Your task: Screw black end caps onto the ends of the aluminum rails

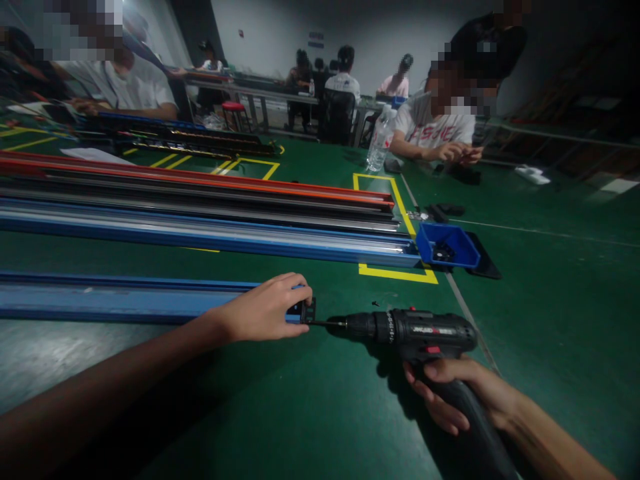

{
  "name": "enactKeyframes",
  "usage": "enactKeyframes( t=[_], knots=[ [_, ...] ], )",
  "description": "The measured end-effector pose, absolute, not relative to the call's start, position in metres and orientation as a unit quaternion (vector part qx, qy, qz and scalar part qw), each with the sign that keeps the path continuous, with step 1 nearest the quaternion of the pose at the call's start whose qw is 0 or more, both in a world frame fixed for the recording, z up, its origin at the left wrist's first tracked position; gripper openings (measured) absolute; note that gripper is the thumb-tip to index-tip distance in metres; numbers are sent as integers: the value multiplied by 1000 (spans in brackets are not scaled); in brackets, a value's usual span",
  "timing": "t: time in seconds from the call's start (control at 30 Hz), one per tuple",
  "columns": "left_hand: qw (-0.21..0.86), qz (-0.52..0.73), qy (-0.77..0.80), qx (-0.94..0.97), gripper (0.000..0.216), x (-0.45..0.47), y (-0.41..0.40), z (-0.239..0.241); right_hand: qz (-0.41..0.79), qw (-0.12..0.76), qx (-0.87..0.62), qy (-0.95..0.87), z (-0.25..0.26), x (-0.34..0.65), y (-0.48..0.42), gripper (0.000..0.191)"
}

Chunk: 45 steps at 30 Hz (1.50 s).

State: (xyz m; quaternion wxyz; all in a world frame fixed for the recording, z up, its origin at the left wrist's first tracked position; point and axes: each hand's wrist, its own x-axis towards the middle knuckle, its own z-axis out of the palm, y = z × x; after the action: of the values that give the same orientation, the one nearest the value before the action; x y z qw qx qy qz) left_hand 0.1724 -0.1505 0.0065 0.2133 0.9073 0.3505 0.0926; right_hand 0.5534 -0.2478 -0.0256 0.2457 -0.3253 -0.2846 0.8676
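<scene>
left hand: grip closed over the end of the blue rail, pinning it flat on the table. right hand: grip wrapped tight round the drill handle. The bit is level, tip at the small black bracket on the rail end. Looks like screw-driving at that bracket; it calls for a bit square to the bracket and a firm rail. blue bin and stacked rails lie beyond.

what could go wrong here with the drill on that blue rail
1. The left hand grips the blue rail right beside the black end bracket that the drill touches; a slip could jab the fingers.
2. The right hand alone steadies the drill, so its tip might skid off.
</scene>
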Motion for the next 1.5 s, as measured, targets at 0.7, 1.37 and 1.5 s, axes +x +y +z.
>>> enactKeyframes(
  t=[0.7,1.37,1.5],
  knots=[
    [214,85,352,907,24,174,-150,9,869,246,-333,-270,-27,553,-249,22],
    [220,91,350,906,23,173,-151,8,867,246,-336,-272,-27,554,-249,25],
    [219,88,351,906,24,172,-151,8,868,251,-324,-281,-29,554,-248,25]
  ],
)
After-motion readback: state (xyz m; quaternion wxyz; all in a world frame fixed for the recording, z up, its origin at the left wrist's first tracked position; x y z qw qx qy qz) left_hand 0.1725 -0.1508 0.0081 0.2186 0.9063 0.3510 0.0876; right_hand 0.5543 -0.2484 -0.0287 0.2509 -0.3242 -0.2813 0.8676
